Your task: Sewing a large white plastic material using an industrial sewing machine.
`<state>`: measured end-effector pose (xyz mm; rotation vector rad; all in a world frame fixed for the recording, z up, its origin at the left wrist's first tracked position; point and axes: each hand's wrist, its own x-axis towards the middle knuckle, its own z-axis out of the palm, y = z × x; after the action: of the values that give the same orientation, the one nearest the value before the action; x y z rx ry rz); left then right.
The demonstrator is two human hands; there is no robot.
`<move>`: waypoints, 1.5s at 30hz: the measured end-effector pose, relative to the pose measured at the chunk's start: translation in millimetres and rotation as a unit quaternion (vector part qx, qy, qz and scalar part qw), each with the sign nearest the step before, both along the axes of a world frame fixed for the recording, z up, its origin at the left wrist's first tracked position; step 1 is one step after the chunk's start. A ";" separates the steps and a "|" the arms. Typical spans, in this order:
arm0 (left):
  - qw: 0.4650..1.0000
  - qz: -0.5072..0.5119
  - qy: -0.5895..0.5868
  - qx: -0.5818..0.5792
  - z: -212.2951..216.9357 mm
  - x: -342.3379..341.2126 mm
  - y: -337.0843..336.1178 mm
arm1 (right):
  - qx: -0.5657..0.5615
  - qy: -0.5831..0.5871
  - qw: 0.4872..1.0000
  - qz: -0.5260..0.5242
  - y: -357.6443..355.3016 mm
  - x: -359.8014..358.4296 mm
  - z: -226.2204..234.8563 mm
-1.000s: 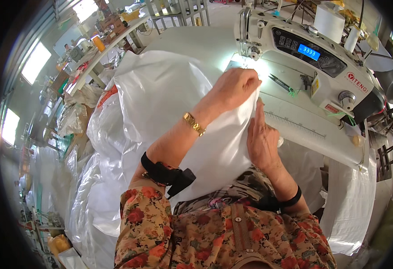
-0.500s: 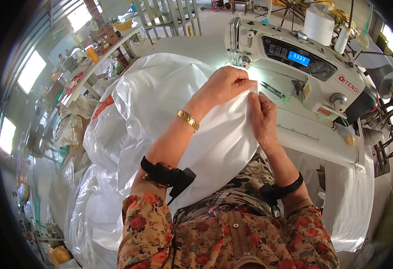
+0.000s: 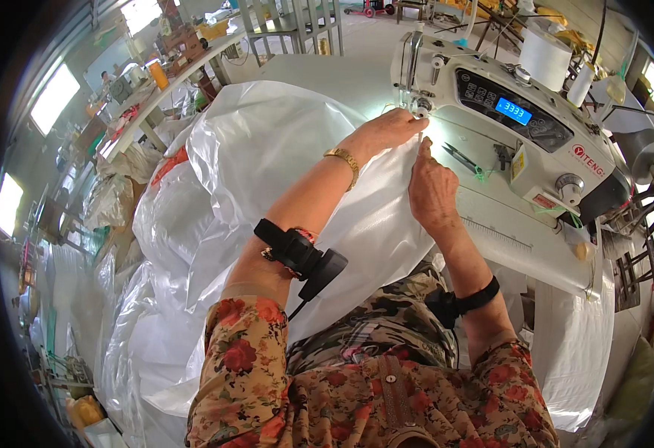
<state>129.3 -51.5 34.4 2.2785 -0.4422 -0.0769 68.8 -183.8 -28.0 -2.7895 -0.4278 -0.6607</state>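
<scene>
A large sheet of glossy white plastic (image 3: 267,138) spreads over my lap and the left side of the work table. Its edge reaches up under the lit needle area of a sewing machine (image 3: 484,97). My left hand (image 3: 388,130) is closed on that edge, fingertips close beside the presser foot, which the hand partly hides. Just below and to the right, my right hand (image 3: 433,187) holds the sheet's edge too, with the index finger stretched toward the needle and the other fingers curled.
Small dark thread snips (image 3: 461,158) lie right of my right hand, near green thread. A white thread cone (image 3: 545,54) stands behind the machine. A ruler scale (image 3: 497,233) runs along the table. At the far left is another bench (image 3: 148,104); a grey metal chair (image 3: 290,26) stands behind.
Both hands have moved the sheet's edge up toward the needle. My left hand has flattened beside the presser foot, and my right index finger has straightened from a pinch.
</scene>
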 end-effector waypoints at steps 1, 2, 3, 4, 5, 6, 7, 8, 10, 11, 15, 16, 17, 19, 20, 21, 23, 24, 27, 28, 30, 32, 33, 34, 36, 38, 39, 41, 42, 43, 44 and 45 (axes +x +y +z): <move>0.998 0.022 0.024 0.045 0.2 0.9 -1.0 | -0.012 0.021 1.000 -0.010 1.9 1.2 -0.8; 0.998 0.024 0.026 0.045 -5.9 6.7 -0.3 | -0.012 0.023 1.000 -0.008 2.8 1.7 -1.6; 0.998 -0.004 -0.019 0.067 -14.8 14.6 1.3 | -0.011 0.025 1.000 -0.002 3.3 2.3 -2.2; 0.993 -0.033 -0.063 0.089 -19.9 18.2 2.4 | -0.010 0.026 1.000 0.003 3.7 3.5 -3.5; 0.994 -0.032 -0.060 0.090 -25.9 21.0 3.6 | -0.009 0.029 1.000 0.004 4.0 3.4 -5.6; 0.991 -0.030 -0.088 0.097 -32.1 23.4 5.0 | -0.005 0.016 1.000 0.009 4.1 2.1 -8.4; 0.987 -0.030 -0.117 0.104 -36.2 25.8 5.0 | 0.000 0.001 1.000 0.011 3.3 1.8 -9.8; 0.987 -0.031 -0.116 0.104 -39.4 28.7 7.2 | 0.000 0.003 1.000 0.010 -2.8 8.4 -9.8; 0.973 -0.051 -0.179 0.133 -45.1 36.2 11.9 | 0.109 0.014 0.986 0.124 -23.4 33.4 -7.7; 0.974 -0.056 -0.177 0.132 -44.8 40.0 8.9 | 0.166 0.059 0.977 0.123 -28.6 44.1 -3.9; 0.985 -0.022 -0.127 0.113 -53.9 61.5 6.1 | 0.268 0.064 0.948 0.160 -30.5 74.4 -30.0; 0.985 -0.002 -0.125 0.117 -60.2 65.2 7.3 | 0.245 0.015 0.954 0.173 -28.5 76.9 -34.2; 0.985 0.000 -0.123 0.118 -67.4 68.2 8.2 | 0.205 0.047 0.962 0.172 -29.4 78.4 -38.1; 0.990 0.052 -0.106 0.082 -78.6 68.1 6.8 | 0.170 0.008 0.966 0.195 -28.2 81.2 -39.4; 0.990 0.050 -0.101 0.080 -79.6 67.9 6.3 | 0.133 -0.033 0.966 0.217 -27.7 80.1 -37.3; 0.991 0.077 -0.083 0.072 -78.9 68.7 7.2 | 0.114 -0.004 0.971 0.212 -26.8 78.9 -34.2; 0.985 0.134 -0.098 0.044 -82.6 66.3 12.0 | 0.066 -0.027 0.976 0.208 -22.3 77.0 -31.7; 0.985 0.138 -0.096 0.044 -84.0 63.8 14.0 | 0.019 -0.053 0.978 0.203 -19.0 76.0 -31.7; 0.970 0.148 -0.157 0.108 -72.8 45.0 10.8 | -0.011 -0.054 0.982 0.183 -16.8 80.2 -40.9; 0.957 0.147 -0.217 0.124 -65.4 27.6 10.6 | -0.011 -0.054 0.981 0.186 -14.8 78.5 -39.7; 0.942 0.136 -0.279 0.131 -63.4 -0.6 4.4 | -0.079 -0.018 0.986 0.149 -19.1 75.4 -38.1; 0.980 0.065 -0.167 0.083 -65.8 -29.1 2.1 | -0.085 -0.050 0.985 0.138 -24.1 70.1 -40.9; 0.980 0.063 -0.168 0.084 -73.8 -35.7 4.1 | -0.089 -0.081 0.984 0.133 -24.1 67.8 -41.5; 0.965 0.049 -0.245 0.075 -87.1 -43.5 10.9 | -0.086 -0.081 0.984 0.136 -17.2 63.5 -37.4; 0.946 0.029 -0.316 0.062 -101.0 -46.2 21.2 | -0.097 0.003 0.990 0.106 -7.0 57.7 -25.5; 0.946 0.013 -0.299 0.123 -102.1 -34.7 32.5 | -0.090 0.019 0.990 0.103 -1.4 54.3 -18.8; 0.947 0.010 -0.298 0.122 -103.2 -31.3 37.9 | -0.087 0.030 0.990 0.105 1.3 53.6 -17.2; 0.941 -0.013 -0.310 0.133 -102.1 -22.2 40.4 | -0.084 0.040 0.991 0.093 -1.6 56.6 -19.1; 0.941 -0.021 -0.311 0.131 -102.4 -20.7 42.5 | -0.074 0.021 0.991 0.107 -2.8 58.8 -24.0; 0.951 -0.028 -0.281 0.129 -96.9 -21.0 41.6 | -0.060 0.003 0.991 0.119 -5.4 60.1 -26.8; 0.959 -0.036 -0.250 0.128 -93.8 -20.4 40.0 | -0.056 0.005 0.993 0.109 -8.1 62.1 -28.2; 0.958 -0.048 -0.250 0.129 -95.4 -17.9 37.2 | -0.053 0.023 0.992 0.112 -10.0 64.5 -29.3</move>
<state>111.4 -14.3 -61.0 2.5253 -0.8479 0.4252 133.4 -193.8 -57.4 -2.7889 -0.7745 -0.5352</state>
